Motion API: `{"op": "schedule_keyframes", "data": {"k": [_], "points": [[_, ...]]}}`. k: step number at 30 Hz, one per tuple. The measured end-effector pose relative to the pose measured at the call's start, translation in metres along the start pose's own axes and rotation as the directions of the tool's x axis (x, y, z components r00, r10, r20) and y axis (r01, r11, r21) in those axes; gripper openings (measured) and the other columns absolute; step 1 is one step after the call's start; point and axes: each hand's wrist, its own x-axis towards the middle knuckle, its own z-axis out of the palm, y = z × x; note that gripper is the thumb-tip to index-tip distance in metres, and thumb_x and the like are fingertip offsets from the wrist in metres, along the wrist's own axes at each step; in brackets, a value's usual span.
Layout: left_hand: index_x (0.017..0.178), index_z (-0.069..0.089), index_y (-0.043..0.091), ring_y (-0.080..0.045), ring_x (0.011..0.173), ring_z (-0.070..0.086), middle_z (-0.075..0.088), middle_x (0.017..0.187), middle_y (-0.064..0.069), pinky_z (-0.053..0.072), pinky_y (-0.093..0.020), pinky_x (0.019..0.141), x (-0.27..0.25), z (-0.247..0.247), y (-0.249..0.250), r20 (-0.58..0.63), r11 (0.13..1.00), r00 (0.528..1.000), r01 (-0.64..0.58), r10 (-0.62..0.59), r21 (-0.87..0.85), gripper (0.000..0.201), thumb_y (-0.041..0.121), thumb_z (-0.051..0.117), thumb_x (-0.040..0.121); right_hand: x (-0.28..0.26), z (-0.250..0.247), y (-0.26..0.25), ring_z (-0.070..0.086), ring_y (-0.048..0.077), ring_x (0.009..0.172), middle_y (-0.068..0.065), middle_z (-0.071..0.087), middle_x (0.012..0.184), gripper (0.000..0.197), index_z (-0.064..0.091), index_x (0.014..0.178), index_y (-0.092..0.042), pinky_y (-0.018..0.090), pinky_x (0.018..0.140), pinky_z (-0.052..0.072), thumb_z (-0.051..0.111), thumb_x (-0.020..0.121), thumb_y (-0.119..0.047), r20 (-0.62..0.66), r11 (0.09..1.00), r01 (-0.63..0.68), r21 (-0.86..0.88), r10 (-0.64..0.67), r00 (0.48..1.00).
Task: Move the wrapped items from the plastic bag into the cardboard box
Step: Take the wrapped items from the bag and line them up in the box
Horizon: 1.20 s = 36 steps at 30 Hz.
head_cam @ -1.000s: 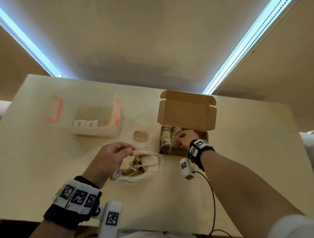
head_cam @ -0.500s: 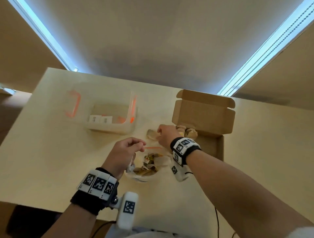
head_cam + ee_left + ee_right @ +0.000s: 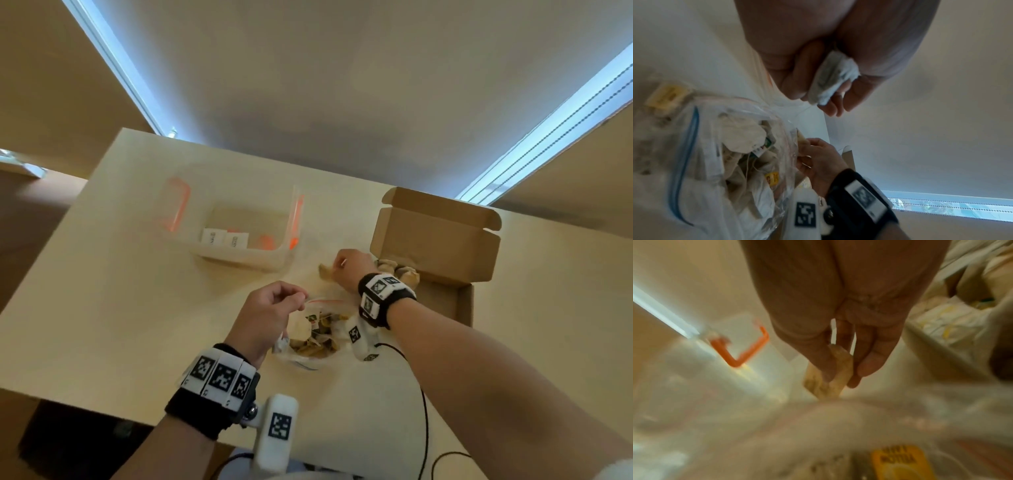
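A clear bin (image 3: 246,236) with orange handles stood far left on the counter (image 3: 102,291). The left hand (image 3: 270,308) pinched the plastic bag (image 3: 308,342) rim. The right hand (image 3: 352,267) grasped a loose wrapped item (image 3: 828,378) on the counter, beside the cardboard box (image 3: 435,246) holding others.

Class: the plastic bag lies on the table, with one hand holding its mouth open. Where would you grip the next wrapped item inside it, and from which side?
Come down through the open mouth of the plastic bag. Pinch the top edge of whichever wrapped item lies uppermost. They lie loosely heaped, so the top one should lift freely. The left hand holds the mouth open.
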Motion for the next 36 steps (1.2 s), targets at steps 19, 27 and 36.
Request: {"op": "schedule_keyframes", "data": {"k": [19, 27, 36], "points": [[0.081, 0.071, 0.027, -0.010, 0.079, 0.066, 0.071, 0.080, 0.007, 0.048, -0.023, 0.072, 0.004, 0.100, 0.017, 0.267, 0.839, 0.932, -0.341, 0.244, 0.423, 0.007, 0.026, 0.077, 0.080, -0.166, -0.052, 0.061, 0.061, 0.007, 0.069, 0.001, 0.073, 0.083, 0.011, 0.076, 0.099, -0.015, 0.019, 0.060, 0.046, 0.071, 0.089, -0.017, -0.233, 0.584, 0.176, 0.792, 0.024, 0.972], [0.089, 0.070, 0.017, -0.012, 0.073, 0.065, 0.072, 0.081, -0.004, 0.050, -0.022, 0.065, 0.001, 0.090, 0.005, 0.170, 0.899, 0.975, -0.200, 0.143, 0.391, 0.007, 0.021, 0.074, 0.085, -0.102, -0.066, 0.138, 0.066, 0.014, 0.084, -0.005, 0.072, 0.084, 0.008, 0.070, 0.083, -0.024, 0.027, 0.077, 0.054, 0.078, 0.082, -0.025, -0.187, 0.901, -0.158, 0.404, 0.251, 0.950], [0.092, 0.069, 0.007, -0.006, 0.060, 0.059, 0.068, 0.075, -0.005, 0.045, -0.017, 0.053, -0.003, 0.069, 0.000, 0.074, 0.966, 0.994, -0.093, 0.078, 0.242, 0.006, 0.012, 0.070, 0.089, -0.056, -0.035, 0.128, 0.063, 0.023, 0.087, 0.005, 0.070, 0.100, 0.009, 0.068, 0.083, -0.024, 0.028, 0.068, 0.052, 0.064, 0.091, -0.023, -0.043, 0.952, -0.294, 0.084, 0.298, 0.953]]}}
